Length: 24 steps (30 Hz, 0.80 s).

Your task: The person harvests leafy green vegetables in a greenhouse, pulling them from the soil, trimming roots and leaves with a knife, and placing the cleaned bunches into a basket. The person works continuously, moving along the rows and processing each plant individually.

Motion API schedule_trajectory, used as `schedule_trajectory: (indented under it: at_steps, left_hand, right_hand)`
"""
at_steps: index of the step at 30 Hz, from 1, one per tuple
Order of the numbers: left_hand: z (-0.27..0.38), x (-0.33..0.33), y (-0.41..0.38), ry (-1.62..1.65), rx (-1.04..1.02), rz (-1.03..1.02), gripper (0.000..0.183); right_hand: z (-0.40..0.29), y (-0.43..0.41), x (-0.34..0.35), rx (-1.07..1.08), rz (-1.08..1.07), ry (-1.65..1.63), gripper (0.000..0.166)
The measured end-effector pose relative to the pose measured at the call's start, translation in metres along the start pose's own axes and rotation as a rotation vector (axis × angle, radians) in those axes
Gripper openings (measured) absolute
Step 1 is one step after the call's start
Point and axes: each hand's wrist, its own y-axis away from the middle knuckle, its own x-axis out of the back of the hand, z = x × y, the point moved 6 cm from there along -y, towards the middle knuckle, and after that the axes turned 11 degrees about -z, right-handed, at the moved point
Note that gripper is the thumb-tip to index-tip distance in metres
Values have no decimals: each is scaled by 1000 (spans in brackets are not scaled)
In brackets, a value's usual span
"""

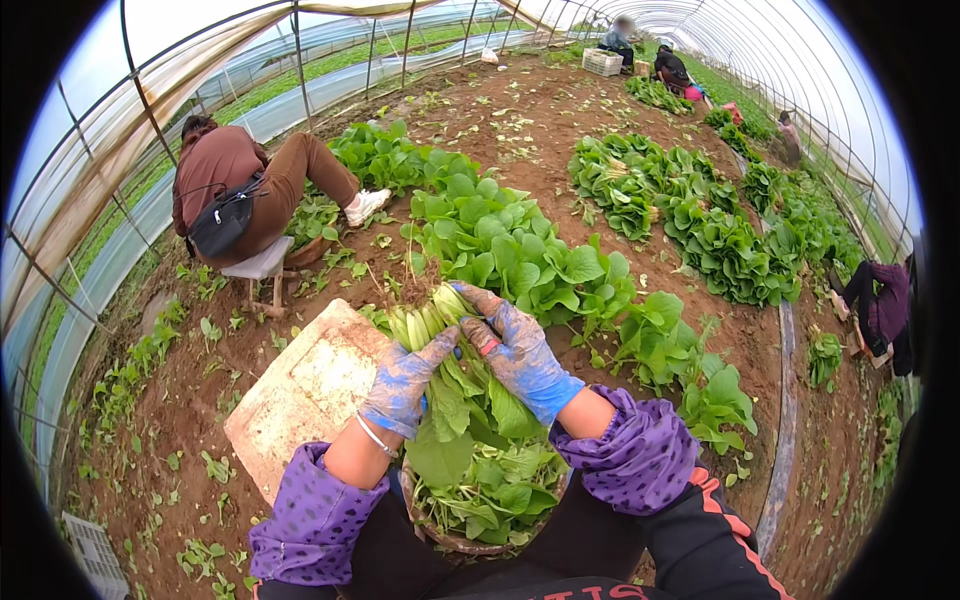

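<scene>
A bunch of leafy greens (415,328) lies between my two hands, its pale stems and muddy roots pointing away from me and its leaves hanging toward my lap. My left hand (405,386), in a soiled blue glove, grips the stems from the left. On the other side my right hand (517,352), gloved the same way with a red band on one finger, closes around the stems and upper leaves. Below them, between my knees, a round basin (457,541) holds loose leaves (499,491). A dirty white foam board (300,397) lies beside my left forearm.
A row of leafy greens (510,240) runs ahead of me. Bundled greens (675,202) lie on the soil further right, near a grey hose (784,405). One person sits on a stool (259,262) at left; others work farther off. A plastic crate (97,555) stands lower left.
</scene>
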Motion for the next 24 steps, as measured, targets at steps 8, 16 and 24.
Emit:
schedule_trajectory:
  at_steps: [8,16,24]
  left_hand:
    - [-12,-4,-7,102,-79,52,32]
    - [15,2,-7,370,-46,23,34]
    - [24,25,-6,-94,-156,80,40]
  right_hand:
    - [18,2,-19,35,10,-82,41]
    - [16,0,19,-85,-397,-272,52]
    - [233,181,132,-797,-180,0,48]
